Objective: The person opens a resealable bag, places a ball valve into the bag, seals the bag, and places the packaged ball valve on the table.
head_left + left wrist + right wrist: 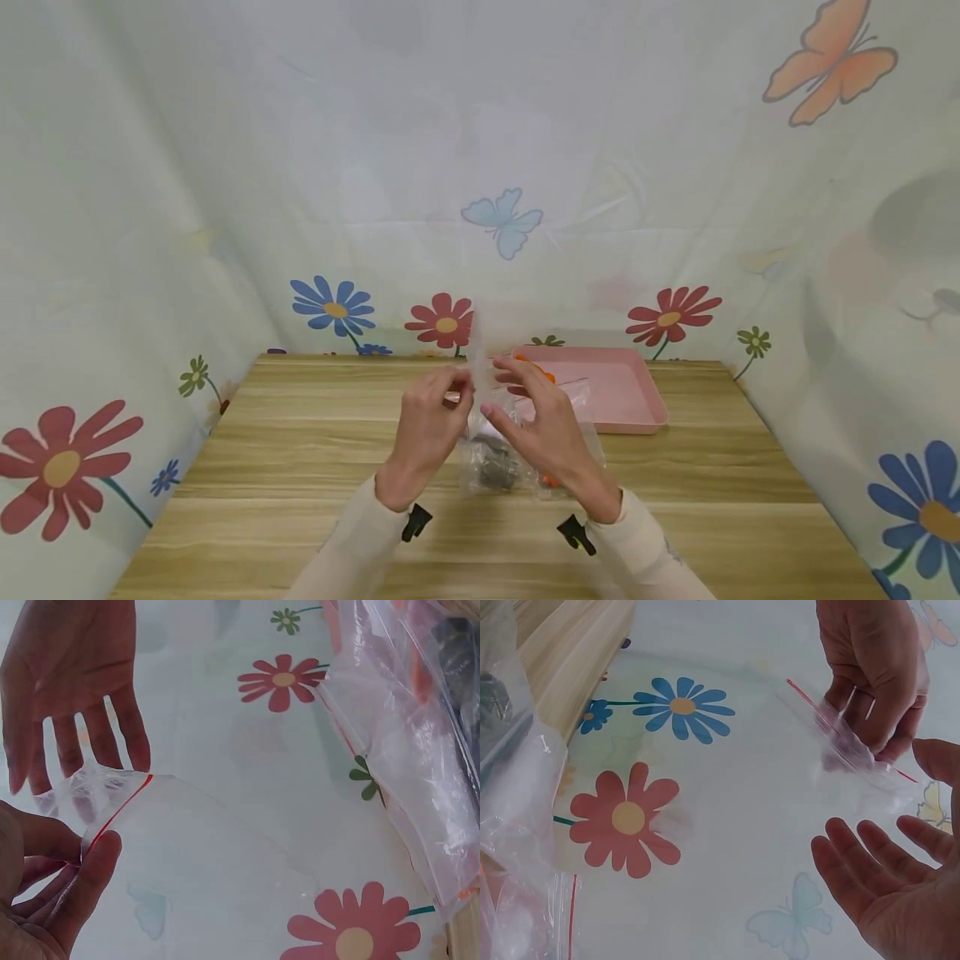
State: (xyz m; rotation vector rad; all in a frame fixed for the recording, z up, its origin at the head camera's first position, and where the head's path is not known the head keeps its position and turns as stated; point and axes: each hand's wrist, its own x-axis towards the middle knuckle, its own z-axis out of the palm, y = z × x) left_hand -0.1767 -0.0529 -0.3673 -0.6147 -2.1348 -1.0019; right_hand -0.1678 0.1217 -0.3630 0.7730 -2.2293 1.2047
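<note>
My left hand [435,417] pinches a clear zip bag [202,832] near its red seal line, between thumb and fingers. The bag hangs thin and see-through, with the curtain's pattern showing through it. Facing it, my right hand [543,425] has its fingers spread and loosely bent, right at the bag's mouth; in the left wrist view its fingertips [139,754] overlap the bag's crumpled edge. Below both hands, a filled clear bag with a dark grey item [497,471] lies on the table. Beside it is another clear bag [592,446] with orange pieces, partly hidden by the right hand.
A pink tray [618,387] stands at the table's back, right of centre, with an orange item [551,377] at its left side. The wooden table [300,467] reaches back to a flower-printed curtain [375,208] that encloses it on three sides.
</note>
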